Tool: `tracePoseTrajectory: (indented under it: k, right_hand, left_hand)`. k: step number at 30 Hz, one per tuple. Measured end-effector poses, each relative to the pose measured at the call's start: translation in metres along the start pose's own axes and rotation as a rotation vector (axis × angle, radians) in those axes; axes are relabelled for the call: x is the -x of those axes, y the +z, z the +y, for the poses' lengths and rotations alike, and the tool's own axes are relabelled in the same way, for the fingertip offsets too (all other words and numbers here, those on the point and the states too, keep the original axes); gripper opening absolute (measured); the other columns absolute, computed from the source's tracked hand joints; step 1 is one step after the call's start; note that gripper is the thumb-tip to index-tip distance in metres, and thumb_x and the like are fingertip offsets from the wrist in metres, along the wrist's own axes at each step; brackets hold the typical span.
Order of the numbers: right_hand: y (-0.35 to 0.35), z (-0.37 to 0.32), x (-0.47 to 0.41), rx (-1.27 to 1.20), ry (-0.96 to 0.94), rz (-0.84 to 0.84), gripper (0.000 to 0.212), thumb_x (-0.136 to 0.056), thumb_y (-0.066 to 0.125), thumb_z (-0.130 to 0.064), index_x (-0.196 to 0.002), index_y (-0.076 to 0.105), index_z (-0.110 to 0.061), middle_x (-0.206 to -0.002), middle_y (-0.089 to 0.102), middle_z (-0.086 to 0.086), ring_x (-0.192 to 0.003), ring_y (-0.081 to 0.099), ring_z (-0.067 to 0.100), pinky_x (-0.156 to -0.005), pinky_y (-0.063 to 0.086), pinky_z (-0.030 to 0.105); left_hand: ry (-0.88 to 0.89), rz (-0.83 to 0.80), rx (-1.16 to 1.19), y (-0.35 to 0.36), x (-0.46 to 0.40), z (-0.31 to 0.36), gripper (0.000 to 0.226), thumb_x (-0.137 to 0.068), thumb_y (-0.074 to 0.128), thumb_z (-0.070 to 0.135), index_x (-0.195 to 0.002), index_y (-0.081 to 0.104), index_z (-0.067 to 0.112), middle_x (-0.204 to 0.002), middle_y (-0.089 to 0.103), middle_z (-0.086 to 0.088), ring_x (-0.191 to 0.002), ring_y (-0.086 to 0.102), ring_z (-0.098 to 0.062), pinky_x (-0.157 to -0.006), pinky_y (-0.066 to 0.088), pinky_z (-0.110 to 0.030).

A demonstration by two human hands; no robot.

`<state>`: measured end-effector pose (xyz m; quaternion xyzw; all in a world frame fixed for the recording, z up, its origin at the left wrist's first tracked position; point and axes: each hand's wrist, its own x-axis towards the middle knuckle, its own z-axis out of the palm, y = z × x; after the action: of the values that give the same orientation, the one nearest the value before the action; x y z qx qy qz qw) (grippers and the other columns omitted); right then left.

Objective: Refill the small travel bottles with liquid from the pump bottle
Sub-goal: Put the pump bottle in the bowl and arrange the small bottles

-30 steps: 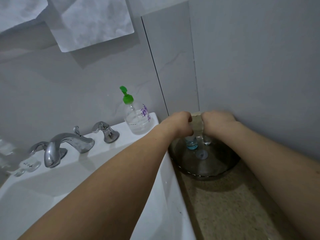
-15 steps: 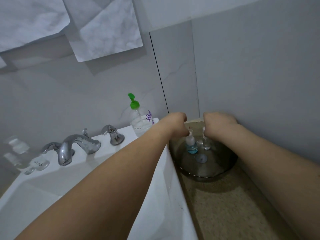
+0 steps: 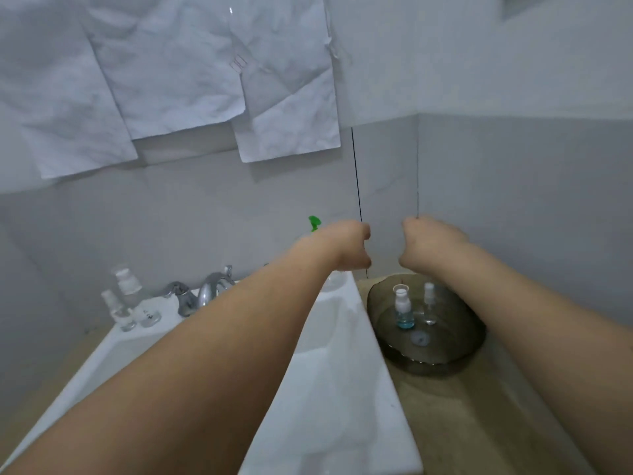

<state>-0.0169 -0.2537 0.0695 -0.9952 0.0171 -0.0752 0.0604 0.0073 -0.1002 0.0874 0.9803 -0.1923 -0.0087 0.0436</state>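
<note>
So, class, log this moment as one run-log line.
left hand: raised, fist | right hand: raised, fist | two travel bottles: upright in glass dish

- Nothing here can be read as words or numbers.
- One clear bottle (image 3: pixel 148 311) at the left of the sink rim carries a few small dark marks, perhaps printed characters, too small and blurred to make out.
- A paper sheet (image 3: pixel 178 73) on the wall bears a faint reddish mark, possibly a stamp, not legible.

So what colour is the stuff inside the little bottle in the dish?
Blue. The liquid sits low in the small bottle, seen in the head view.
</note>
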Motion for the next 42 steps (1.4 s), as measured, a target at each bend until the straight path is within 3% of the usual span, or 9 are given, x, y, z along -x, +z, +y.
tracePoseTrajectory:
  k: [7, 11, 15, 21, 28, 35, 42]
  right_hand:
    - [-0.033, -0.065, 0.014, 0.009, -0.104, 0.069, 0.038, -0.084, 0.054, -0.015, -0.122, 0.05, -0.012, -0.122, 0.052, 0.011, -0.11, 0.055, 0.032, -0.085, 0.049, 0.039]
    - [-0.043, -0.112, 0.018, 0.021, -0.194, 0.111, 0.04, -0.084, 0.054, -0.018, -0.123, 0.049, -0.011, -0.121, 0.052, 0.012, -0.108, 0.055, 0.032, -0.084, 0.051, 0.039]
    - [-0.043, -0.159, 0.019, 0.033, -0.241, 0.122, 0.04, -0.086, 0.052, -0.017, -0.126, 0.047, -0.012, -0.121, 0.05, 0.012, -0.106, 0.054, 0.032, -0.075, 0.043, 0.035]
    - [-0.033, -0.244, 0.015, -0.023, -0.348, 0.101, 0.051, -0.085, 0.053, -0.02, -0.134, 0.043, -0.013, -0.13, 0.049, 0.012, -0.117, 0.051, 0.033, -0.093, 0.047, 0.041]
    - [-0.01, -0.336, 0.002, -0.062, -0.491, 0.078, 0.055, -0.086, 0.054, -0.026, -0.138, 0.041, -0.012, -0.136, 0.047, 0.011, -0.123, 0.049, 0.033, -0.097, 0.045, 0.041]
    - [0.032, -0.412, -0.025, -0.126, -0.602, -0.032, 0.05, -0.089, 0.05, -0.023, -0.136, 0.039, -0.012, -0.139, 0.046, 0.01, -0.124, 0.048, 0.032, -0.102, 0.041, 0.042]
    - [0.072, -0.442, -0.055, -0.163, -0.638, -0.114, 0.062, -0.093, 0.045, -0.02, -0.151, 0.021, -0.018, -0.151, 0.034, 0.008, -0.132, 0.041, 0.03, -0.106, 0.034, 0.041]
  left_hand:
    - [-0.041, 0.084, -0.029, -0.045, 0.049, -0.045, 0.053, -0.095, 0.064, 0.024, -0.144, 0.048, 0.016, -0.14, 0.057, -0.007, -0.124, 0.055, -0.028, -0.096, 0.046, -0.035]
    - [-0.087, 0.123, -0.037, -0.066, 0.082, -0.082, 0.05, -0.096, 0.062, 0.024, -0.144, 0.049, 0.014, -0.139, 0.057, -0.008, -0.123, 0.056, -0.029, -0.099, 0.048, -0.037]
    - [-0.152, 0.131, -0.03, -0.076, 0.11, -0.125, 0.052, -0.096, 0.061, 0.023, -0.145, 0.046, 0.015, -0.143, 0.054, -0.008, -0.126, 0.054, -0.029, -0.102, 0.047, -0.038]
    - [-0.267, 0.179, -0.023, -0.085, 0.155, -0.208, 0.052, -0.096, 0.061, 0.025, -0.145, 0.047, 0.017, -0.142, 0.054, -0.006, -0.126, 0.054, -0.029, -0.103, 0.046, -0.037]
    - [-0.418, 0.213, -0.002, -0.08, 0.188, -0.302, 0.051, -0.096, 0.06, 0.024, -0.145, 0.047, 0.017, -0.142, 0.054, -0.006, -0.126, 0.053, -0.027, -0.097, 0.044, -0.035]
    - [-0.565, 0.189, 0.101, -0.048, 0.202, -0.387, 0.054, -0.096, 0.061, 0.026, -0.147, 0.046, 0.016, -0.146, 0.053, -0.008, -0.131, 0.053, -0.028, -0.105, 0.045, -0.036]
    - [-0.628, 0.204, 0.275, 0.001, 0.192, -0.437, 0.055, -0.094, 0.068, 0.023, -0.145, 0.05, 0.01, -0.146, 0.054, -0.01, -0.132, 0.053, -0.027, -0.106, 0.042, -0.031]
